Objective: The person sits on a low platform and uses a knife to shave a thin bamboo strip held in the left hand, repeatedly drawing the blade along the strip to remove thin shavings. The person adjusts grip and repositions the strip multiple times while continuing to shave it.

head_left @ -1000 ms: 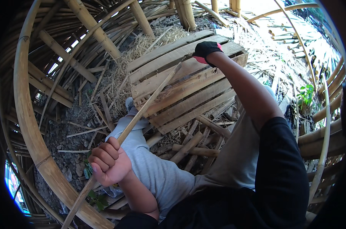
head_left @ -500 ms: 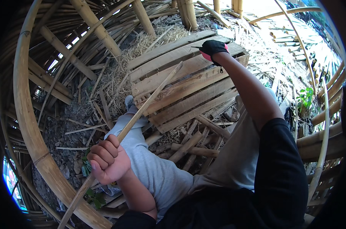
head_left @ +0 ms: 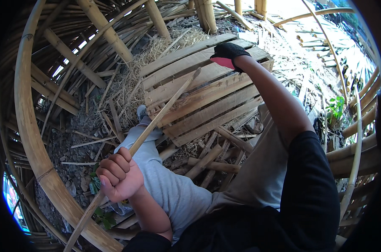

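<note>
A long pale bamboo strip (head_left: pixel 165 110) runs slantwise from the lower left up over a slatted wooden pallet (head_left: pixel 199 110). My bare left hand (head_left: pixel 119 174) is closed around its lower part, and its upper tip is over the pallet's slats. At the far right part of the pallet is my right hand (head_left: pixel 230 55), in a black and pink glove. Its fingers look curled in, with the back of the glove hiding whatever is in them. I cannot tell whether the glove touches the slats.
A thick curved bamboo pole (head_left: pixel 30 138) arcs along my left side. Cut bamboo pieces (head_left: pixel 205 161) lie between my legs, and dry shavings (head_left: pixel 131 88) heap beside the pallet. Bamboo posts (head_left: pixel 159 21) stand behind it. At the right are a green plant (head_left: pixel 336 108) and more poles.
My right hand has shifted slightly left and turned, showing more pink glove. The thin dark piece that stuck out of it is out of sight. My left hand and the strip stay almost still.
</note>
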Demonstrator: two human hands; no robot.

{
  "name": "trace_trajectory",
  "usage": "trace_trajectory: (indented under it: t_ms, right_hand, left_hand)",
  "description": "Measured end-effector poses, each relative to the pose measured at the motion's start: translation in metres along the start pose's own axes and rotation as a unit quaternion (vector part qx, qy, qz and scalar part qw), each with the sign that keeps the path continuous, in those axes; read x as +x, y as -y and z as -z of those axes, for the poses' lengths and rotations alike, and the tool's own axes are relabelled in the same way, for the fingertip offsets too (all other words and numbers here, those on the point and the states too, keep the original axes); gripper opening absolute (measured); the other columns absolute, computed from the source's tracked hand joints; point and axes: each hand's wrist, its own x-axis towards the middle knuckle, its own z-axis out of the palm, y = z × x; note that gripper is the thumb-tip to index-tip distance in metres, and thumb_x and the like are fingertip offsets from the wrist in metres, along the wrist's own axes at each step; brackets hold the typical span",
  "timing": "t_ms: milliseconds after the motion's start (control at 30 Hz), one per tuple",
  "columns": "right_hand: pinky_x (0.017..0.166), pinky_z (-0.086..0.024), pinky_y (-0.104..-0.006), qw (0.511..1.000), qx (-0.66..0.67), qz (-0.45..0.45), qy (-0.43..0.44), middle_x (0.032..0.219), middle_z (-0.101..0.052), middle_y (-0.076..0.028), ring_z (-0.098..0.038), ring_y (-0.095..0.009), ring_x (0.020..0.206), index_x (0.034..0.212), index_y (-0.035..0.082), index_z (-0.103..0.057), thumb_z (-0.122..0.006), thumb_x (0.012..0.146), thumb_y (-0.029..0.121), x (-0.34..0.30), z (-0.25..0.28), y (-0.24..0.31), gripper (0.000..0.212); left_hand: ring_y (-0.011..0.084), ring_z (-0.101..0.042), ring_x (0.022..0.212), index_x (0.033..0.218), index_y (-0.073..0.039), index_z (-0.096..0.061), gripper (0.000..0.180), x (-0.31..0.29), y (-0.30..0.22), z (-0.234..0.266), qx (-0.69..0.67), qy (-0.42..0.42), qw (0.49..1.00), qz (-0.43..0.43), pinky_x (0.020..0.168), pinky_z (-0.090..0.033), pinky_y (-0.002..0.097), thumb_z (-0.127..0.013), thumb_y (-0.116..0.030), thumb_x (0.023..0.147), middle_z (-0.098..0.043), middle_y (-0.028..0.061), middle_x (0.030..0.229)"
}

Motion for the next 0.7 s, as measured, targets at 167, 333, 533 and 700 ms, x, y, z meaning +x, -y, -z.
trace_trajectory:
  t_ms: [167,333,533,700]
  right_hand:
    - [0.093,-0.055,-0.0459,0.975,0.101,0.197,0.016,0.114,-0.072,-0.02,-0.068,-0.038,0.111,0.117,0.01,-0.072,-0.063,0.096,0.036,-0.022,-0.029,0.048,0.034]
    - [0.09,-0.056,-0.0459,0.988,0.032,0.146,0.03,0.11,-0.072,-0.018,-0.069,-0.038,0.106,0.116,0.009,-0.072,-0.061,0.099,0.03,-0.043,-0.028,0.056,0.029]
    - [0.088,-0.056,-0.0468,0.989,0.057,0.137,0.018,0.104,-0.075,-0.016,-0.071,-0.038,0.1,0.109,0.013,-0.075,-0.062,0.098,0.035,-0.046,-0.035,0.036,0.028]
    - [0.08,-0.056,-0.0485,0.973,0.147,0.176,-0.007,0.101,-0.074,-0.018,-0.072,-0.038,0.093,0.109,0.012,-0.074,-0.056,0.103,0.034,-0.115,-0.015,0.124,0.029]
  left_hand:
    - [0.01,-0.018,0.045,0.057,-0.018,-0.023,0.054,-0.002,0.004,-0.005,0.018,0.013,1.0,-0.008,0.055,-0.019,0.0328,-0.05,-0.027,0.103,-0.021,-0.0055,0.048]
    - [0.01,-0.018,0.045,0.057,-0.018,-0.024,0.054,-0.002,0.003,-0.006,0.017,0.021,1.0,-0.007,0.055,-0.02,0.0328,-0.05,-0.027,0.103,-0.021,-0.0054,0.048]
    - [0.0106,-0.018,0.044,0.057,-0.017,-0.025,0.053,-0.001,0.007,-0.003,0.008,0.033,0.999,-0.003,0.055,-0.02,0.0329,-0.052,-0.027,0.102,-0.021,-0.0053,0.047]
    - [0.011,-0.021,0.041,0.054,-0.016,-0.025,0.056,-0.002,0.012,-0.006,0.017,0.067,0.998,-0.003,0.053,-0.021,0.0326,-0.057,-0.027,0.099,-0.025,-0.005,0.045]
